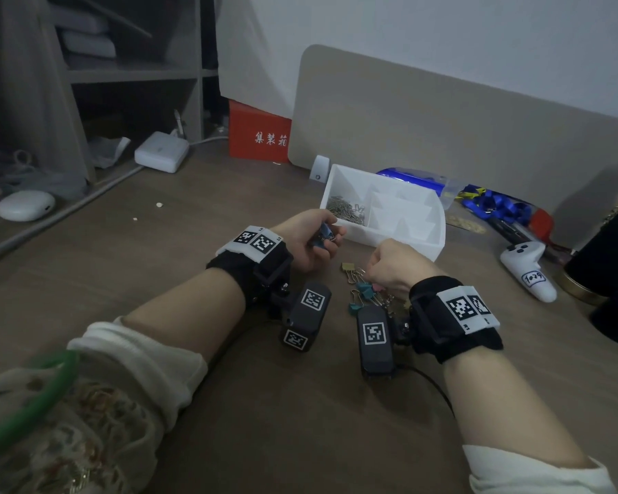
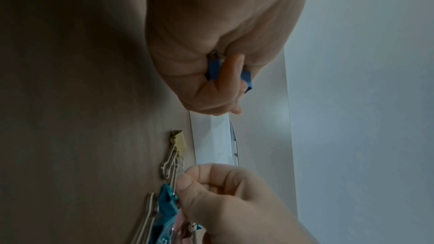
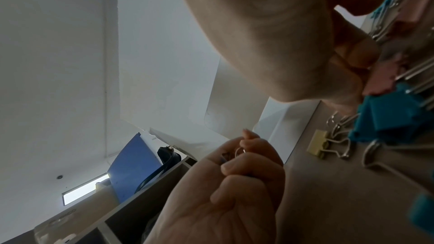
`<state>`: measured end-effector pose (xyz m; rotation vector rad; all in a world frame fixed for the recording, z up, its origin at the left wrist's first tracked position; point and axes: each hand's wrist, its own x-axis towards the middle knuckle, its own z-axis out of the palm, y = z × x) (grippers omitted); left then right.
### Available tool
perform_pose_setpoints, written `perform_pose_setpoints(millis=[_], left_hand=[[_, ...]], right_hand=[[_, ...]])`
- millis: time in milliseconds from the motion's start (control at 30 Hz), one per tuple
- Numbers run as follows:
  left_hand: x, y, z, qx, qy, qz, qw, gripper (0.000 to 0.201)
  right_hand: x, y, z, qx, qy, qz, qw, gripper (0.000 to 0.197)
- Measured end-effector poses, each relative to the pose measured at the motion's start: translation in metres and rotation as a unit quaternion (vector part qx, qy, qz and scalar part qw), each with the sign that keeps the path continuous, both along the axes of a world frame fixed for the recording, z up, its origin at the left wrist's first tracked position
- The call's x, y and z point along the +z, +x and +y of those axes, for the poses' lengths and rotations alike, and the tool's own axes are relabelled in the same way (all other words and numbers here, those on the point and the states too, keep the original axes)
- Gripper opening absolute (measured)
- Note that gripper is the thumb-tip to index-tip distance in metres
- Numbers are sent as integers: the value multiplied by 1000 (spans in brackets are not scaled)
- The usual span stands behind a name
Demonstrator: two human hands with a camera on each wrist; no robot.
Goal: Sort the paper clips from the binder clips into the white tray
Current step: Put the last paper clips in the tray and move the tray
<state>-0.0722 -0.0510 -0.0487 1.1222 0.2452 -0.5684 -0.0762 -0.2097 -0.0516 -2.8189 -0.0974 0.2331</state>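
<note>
Left hand (image 1: 309,244) sits just off the near-left corner of the white tray (image 1: 404,244), fingers curled round blue binder clips (image 2: 212,70); two blue bodies show between the fingers in the left wrist view, a wire loop poking out at the top; grip closed and full.

Right hand (image 1: 395,267) hovers low over the pile of binder clips (image 1: 366,292) on the desk (image 1: 229,404), just in front of the tray's near wall; fingertips (image 2: 187,183) are bunched at the wire handle of a teal clip (image 2: 168,201); whether they actually pinch it I cannot tell.

Paper clips (image 1: 346,210) already lie in the tray's left compartment; the right compartments look bare.

Key relation: the open compartments lie beyond and to the right of the left hand, across the near wall; the right hand is nearer to them. The pile's clips lie with handles mostly pointing toward the tray, the yellow clip (image 1: 348,267) closest to it.

Room: open desk left of the pile; a white controller (image 1: 528,272) to the right, well apart.
</note>
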Motion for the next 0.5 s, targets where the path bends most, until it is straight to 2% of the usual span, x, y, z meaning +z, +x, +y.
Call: perform_pose_setpoints(millis=[100, 167, 367, 500], left_hand=[[-1, 1, 1, 0, -7, 5, 1000, 32], [-3, 3, 2, 2, -11, 5, 1000, 32], [-3, 5, 5, 16, -19, 8, 1000, 33], [-2, 4, 7, 22, -27, 11, 999, 33]], right_hand=[[5, 2, -2, -10, 6, -1, 1000, 13], [12, 8, -1, -19, 30, -45, 998, 14], [34, 42, 22, -12, 22, -157, 987, 17], [37, 49, 21, -6, 56, -160, 986, 37]])
